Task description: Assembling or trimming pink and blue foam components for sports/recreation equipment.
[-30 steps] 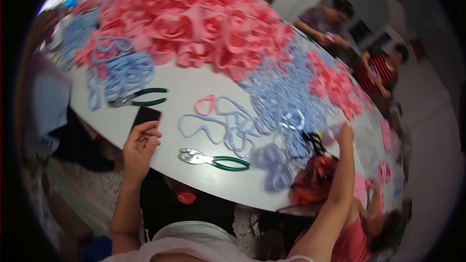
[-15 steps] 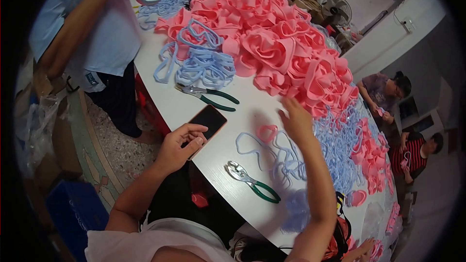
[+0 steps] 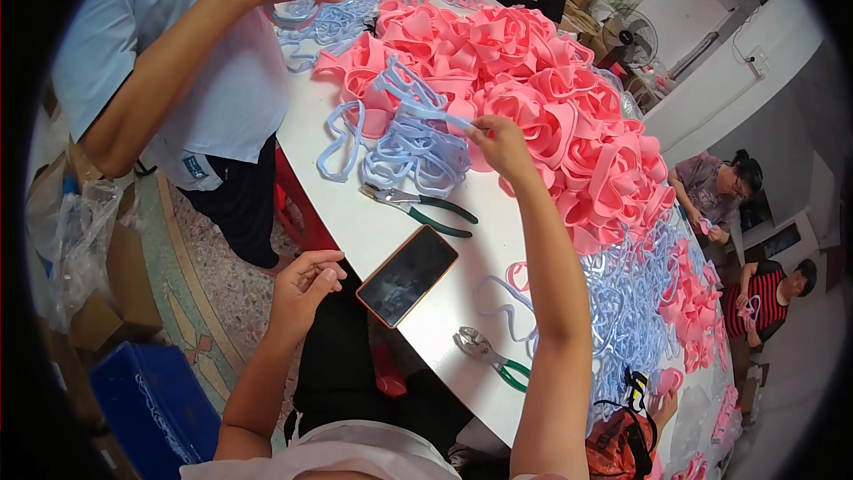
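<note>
1. We see soft, curled pink foam pieces [image 3: 533,98] heaped on the white table [image 3: 355,222], with thin, looped pale-blue foam strips [image 3: 413,147] at the heap's 8 o'clock.
2. Our right hand [image 3: 500,144] pinches a blue strip end at its 9 o'clock.
3. Our left hand [image 3: 305,282] hangs loosely curled and empty, a smartphone [image 3: 408,275] at its 3 o'clock.
</note>
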The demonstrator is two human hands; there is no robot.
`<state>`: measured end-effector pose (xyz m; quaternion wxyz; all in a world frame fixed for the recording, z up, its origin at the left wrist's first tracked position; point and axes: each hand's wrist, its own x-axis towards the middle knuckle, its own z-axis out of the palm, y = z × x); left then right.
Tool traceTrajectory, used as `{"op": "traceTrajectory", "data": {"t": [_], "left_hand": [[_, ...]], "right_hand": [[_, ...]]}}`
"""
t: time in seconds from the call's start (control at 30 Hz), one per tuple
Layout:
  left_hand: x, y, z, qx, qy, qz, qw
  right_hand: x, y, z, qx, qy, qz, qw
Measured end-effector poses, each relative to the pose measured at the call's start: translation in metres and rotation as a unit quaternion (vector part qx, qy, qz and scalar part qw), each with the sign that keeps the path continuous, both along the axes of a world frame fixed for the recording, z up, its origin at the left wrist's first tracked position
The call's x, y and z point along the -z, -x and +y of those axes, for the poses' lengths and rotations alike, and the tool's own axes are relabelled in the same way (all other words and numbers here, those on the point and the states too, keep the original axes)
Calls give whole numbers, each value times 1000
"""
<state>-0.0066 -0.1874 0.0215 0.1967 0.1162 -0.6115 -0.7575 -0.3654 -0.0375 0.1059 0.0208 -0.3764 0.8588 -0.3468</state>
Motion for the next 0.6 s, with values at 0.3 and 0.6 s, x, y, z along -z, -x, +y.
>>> {"op": "traceTrajectory", "data": {"t": [0.3, 0.6], "left_hand": [[-43, 58, 46, 150, -379, 170, 897], [-26, 68, 72, 96, -288, 93, 948]], "right_hand": [[-32, -127, 94, -174, 74, 345, 920], [-20, -90, 162, 232, 233, 205, 922]]}}
